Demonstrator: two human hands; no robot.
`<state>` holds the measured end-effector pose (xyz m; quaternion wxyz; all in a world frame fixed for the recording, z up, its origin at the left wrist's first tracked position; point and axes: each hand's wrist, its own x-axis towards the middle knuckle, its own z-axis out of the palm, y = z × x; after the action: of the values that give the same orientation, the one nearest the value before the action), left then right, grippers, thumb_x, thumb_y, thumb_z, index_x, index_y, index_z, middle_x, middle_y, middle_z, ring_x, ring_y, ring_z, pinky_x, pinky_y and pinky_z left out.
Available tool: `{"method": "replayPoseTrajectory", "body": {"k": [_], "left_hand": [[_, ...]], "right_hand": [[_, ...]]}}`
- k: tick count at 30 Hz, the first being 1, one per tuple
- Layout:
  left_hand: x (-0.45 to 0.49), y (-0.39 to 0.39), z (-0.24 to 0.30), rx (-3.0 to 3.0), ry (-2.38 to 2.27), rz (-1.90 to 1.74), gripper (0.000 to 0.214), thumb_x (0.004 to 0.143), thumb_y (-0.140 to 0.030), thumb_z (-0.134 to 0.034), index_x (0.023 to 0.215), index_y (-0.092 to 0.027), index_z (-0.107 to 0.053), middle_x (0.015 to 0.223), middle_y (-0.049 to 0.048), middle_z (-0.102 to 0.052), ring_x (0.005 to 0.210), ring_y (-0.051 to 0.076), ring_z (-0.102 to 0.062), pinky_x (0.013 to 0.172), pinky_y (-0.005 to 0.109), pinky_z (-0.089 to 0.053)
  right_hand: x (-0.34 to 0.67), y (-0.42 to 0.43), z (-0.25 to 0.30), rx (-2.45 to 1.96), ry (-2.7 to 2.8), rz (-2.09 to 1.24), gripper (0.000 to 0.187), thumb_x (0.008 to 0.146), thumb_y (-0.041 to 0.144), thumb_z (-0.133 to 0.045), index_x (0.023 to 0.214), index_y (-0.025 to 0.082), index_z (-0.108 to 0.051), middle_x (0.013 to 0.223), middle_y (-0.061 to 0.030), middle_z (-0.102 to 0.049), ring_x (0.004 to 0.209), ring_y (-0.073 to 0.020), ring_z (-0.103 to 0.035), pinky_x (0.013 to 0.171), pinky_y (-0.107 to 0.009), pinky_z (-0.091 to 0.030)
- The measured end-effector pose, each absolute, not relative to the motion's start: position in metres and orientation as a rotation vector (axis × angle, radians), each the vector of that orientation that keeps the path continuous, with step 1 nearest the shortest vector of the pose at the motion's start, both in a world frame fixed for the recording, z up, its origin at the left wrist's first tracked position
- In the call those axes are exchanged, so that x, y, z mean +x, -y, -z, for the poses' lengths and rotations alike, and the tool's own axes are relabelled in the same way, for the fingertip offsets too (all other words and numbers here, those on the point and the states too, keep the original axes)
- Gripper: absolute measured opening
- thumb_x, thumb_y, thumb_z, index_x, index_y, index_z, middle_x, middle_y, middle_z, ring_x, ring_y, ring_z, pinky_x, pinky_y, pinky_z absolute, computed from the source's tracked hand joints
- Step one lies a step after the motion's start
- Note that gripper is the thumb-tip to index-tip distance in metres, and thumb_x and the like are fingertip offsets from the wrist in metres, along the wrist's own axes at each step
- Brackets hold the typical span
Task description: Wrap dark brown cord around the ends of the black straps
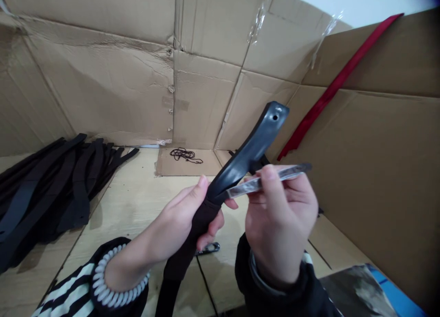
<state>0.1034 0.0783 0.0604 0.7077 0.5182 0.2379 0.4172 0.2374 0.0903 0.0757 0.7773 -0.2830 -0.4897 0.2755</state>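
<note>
dark strap (240,163) fills the middle of my feed, held up over the wooden tabletop (117,216). its glossy moulded end, pierced by one hole, angles up and away, and its matt band runs down out of the bottom of the frame.

left hand (175,216) is closed around the band just below the glossy part, fingers curled under and thumb up along the edge. right hand (282,216) pinches a clear plastic strip (261,180) between thumb and curled fingers. the strip's left end touches the strap near the base of the glossy part, and its darker far end sticks out past the hand.

coiled white wrist band (117,276) on the left wrist, striped sleeve (68,289) below it.

positions, taken from the strap: pile of similar dark straps (44,188) well to its left on the tabletop; coil of dark cord (184,155) beyond it on a cardboard sheet (206,163); long red strip (330,95) beyond and right, against a cardboard wall (347,65); small metal clip (208,248) just below it.
</note>
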Motion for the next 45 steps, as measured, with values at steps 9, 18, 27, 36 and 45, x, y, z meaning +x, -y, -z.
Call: {"method": "replayPoseTrajectory", "body": {"k": [9,18,27,36,45], "left_hand": [[0.100,-0.079,-0.062,1.211,-0.453,-0.888,0.057,0.091,-0.064,-0.028,0.095,-0.017,-0.059,0.060,-0.0036,-0.047,0.043,0.004,-0.039,0.045,0.016,-0.035],[0.103,-0.079,-0.060,1.123,-0.445,-0.932,0.063,0.091,-0.067,-0.019,0.090,-0.016,-0.058,0.057,-0.0028,-0.047,0.041,0.005,-0.038,0.043,0.017,-0.034],[0.102,-0.075,-0.059,1.087,-0.441,-0.922,0.068,0.089,-0.069,-0.012,0.092,-0.018,-0.058,0.060,-0.0025,-0.048,0.044,0.006,-0.039,0.048,0.019,-0.034],[0.105,-0.073,-0.063,0.918,-0.311,-1.046,0.041,0.094,-0.045,-0.032,0.091,-0.017,-0.062,0.062,-0.0014,-0.050,0.046,0.006,-0.042,0.051,0.019,-0.037],[0.094,-0.079,-0.068,0.950,-0.373,-1.134,0.031,0.095,-0.035,-0.045,0.109,-0.018,-0.067,0.092,0.0057,-0.068,0.083,0.018,-0.067,0.073,0.027,-0.056]], "right_hand": [[0.269,-0.098,-0.064,-0.562,0.889,-0.690,0.019,0.077,0.032,-0.071,0.073,0.017,-0.060,0.066,0.0029,-0.056,0.056,-0.0079,-0.057,0.055,-0.022,-0.054],[0.276,-0.085,-0.047,-0.643,0.923,-0.499,0.016,0.081,0.030,-0.069,0.075,0.015,-0.064,0.072,0.0004,-0.062,0.058,-0.0066,-0.057,0.055,-0.018,-0.049],[0.255,-0.068,-0.049,-0.408,1.241,-0.166,0.023,0.093,0.011,-0.045,0.099,0.017,-0.066,0.088,-0.0037,-0.065,0.080,-0.0180,-0.064,0.078,-0.042,-0.054],[0.241,-0.054,-0.028,-0.766,1.603,-0.600,0.023,0.085,0.021,-0.060,0.107,0.022,-0.056,0.077,-0.0005,-0.060,0.063,-0.0116,-0.054,0.051,-0.022,-0.043],[0.230,-0.048,-0.006,-0.653,1.263,-1.465,0.036,0.082,0.041,-0.065,0.110,0.022,-0.055,0.072,0.0012,-0.056,0.056,-0.0071,-0.049,0.050,-0.017,-0.040]]}}
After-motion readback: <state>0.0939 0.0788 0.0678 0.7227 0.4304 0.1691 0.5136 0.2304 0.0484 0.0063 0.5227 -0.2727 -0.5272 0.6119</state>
